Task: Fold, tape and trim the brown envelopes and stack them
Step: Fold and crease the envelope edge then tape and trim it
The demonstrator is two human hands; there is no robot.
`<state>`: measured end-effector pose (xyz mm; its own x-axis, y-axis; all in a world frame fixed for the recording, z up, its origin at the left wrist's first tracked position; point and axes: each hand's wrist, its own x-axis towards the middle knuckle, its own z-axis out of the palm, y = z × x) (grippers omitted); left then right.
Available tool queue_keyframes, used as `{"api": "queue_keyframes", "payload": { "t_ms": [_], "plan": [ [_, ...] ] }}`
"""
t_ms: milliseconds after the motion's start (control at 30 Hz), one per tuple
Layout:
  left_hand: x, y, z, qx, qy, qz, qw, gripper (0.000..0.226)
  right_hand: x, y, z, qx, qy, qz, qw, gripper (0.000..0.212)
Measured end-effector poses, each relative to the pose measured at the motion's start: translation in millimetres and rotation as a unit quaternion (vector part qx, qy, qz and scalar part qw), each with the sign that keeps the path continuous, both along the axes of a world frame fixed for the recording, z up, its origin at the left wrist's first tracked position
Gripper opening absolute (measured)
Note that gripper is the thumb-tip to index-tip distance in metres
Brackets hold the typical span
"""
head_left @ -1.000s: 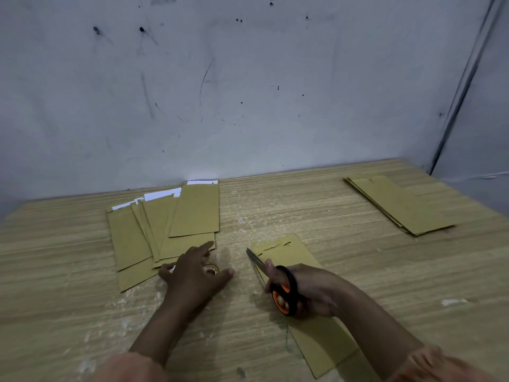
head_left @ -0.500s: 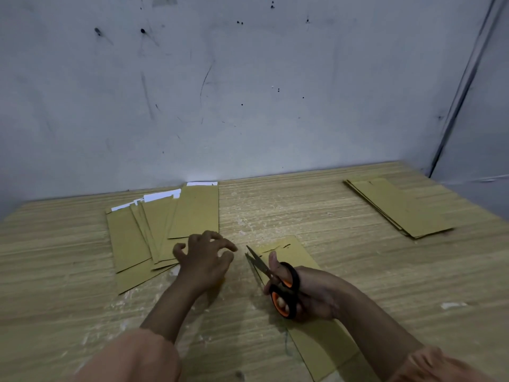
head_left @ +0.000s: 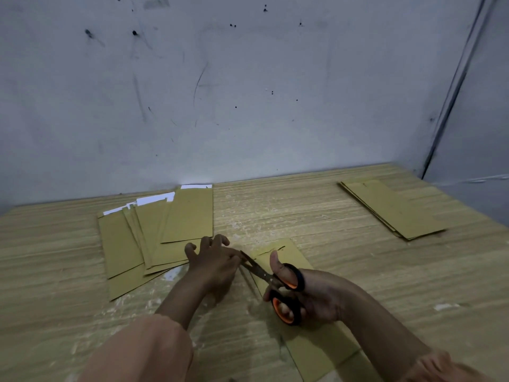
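Over the working envelope (head_left: 292, 256), her right hand (head_left: 311, 296) grips open scissors (head_left: 275, 282) ready to snip while the left hand (head_left: 214, 266), fingers loosely spread, holds something unseen at the blades.

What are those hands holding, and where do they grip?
The right hand holds the scissors by their handle loops. What the left hand holds, if anything, cannot be told.

looks like a bare makeshift workroom: scuffed, spotted grey wall (head_left: 248, 92) at the far side, rough worn wooden table (head_left: 303, 216), loose piles of brown envelopes (head_left: 154, 238) left and far right.
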<state>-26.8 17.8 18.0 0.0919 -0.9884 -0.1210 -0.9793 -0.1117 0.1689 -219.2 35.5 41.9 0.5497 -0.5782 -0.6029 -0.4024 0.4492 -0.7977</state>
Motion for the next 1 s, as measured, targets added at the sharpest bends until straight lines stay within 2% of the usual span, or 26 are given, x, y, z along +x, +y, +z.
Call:
{"api": "queue_keyframes", "payload": {
  "t_ms": [67, 133, 200, 300, 367, 500, 600, 667, 767, 833, 900, 933, 1000],
  "plan": [
    [2, 1, 0, -0.017, 0.01, 0.004, 1.0, 0.034, -12, -2, 9, -0.059, 0.028, 0.004, 0.998, 0.073],
    [3, 2, 0, -0.052, 0.03, 0.028, 0.998, 0.03, -26, -7, 16, -0.145, 0.125, -0.013, 0.982, 0.066],
    [3, 2, 1, -0.062, 0.031, 0.049, 0.996, 0.029, -38, -17, 15, -0.23, 0.261, -0.032, 0.937, 0.06],
    [-3, 2, 0, -0.034, -0.004, 0.048, 0.998, 0.037, -51, -29, 8, -0.312, 0.437, -0.028, 0.843, 0.055],
    [-10, 1, -1, -0.02, -0.02, 0.045, 0.999, 0.041, -57, -34, 5, -0.333, 0.485, -0.026, 0.808, 0.048],
    [-17, -7, -3, -0.014, -0.029, 0.048, 0.998, 0.042, -64, -39, 6, -0.326, 0.529, -0.014, 0.783, 0.046],
    [-18, -15, -3, -0.011, 0.008, 0.062, 0.998, 0.034, -67, -40, 16, -0.297, 0.548, 0.011, 0.782, 0.052],
    [-18, -17, -3, -0.036, 0.054, 0.081, 0.995, 0.019, -66, -40, 23, -0.269, 0.561, 0.041, 0.782, 0.058],
    [-18, -16, -6, -0.083, 0.156, 0.105, 0.979, 0.008, -60, -42, 27, -0.308, 0.541, 0.033, 0.782, 0.053],
    [-18, -17, -8, -0.082, 0.281, 0.116, 0.949, 0.013, -53, -43, 23, -0.361, 0.467, -0.018, 0.807, 0.047],
    [-20, -17, -3, -0.091, 0.412, 0.124, 0.898, 0.016, -44, -46, 18, -0.381, 0.364, -0.077, 0.846, 0.04],
    [-20, -16, 1, -0.096, 0.444, 0.123, 0.882, 0.016, -39, -48, 15, -0.376, 0.311, -0.108, 0.866, 0.038],
    [-20, -15, 9, -0.108, 0.463, 0.116, 0.872, 0.013, -31, -51, 10, -0.363, 0.222, -0.16, 0.891, 0.036]
  ]
}}
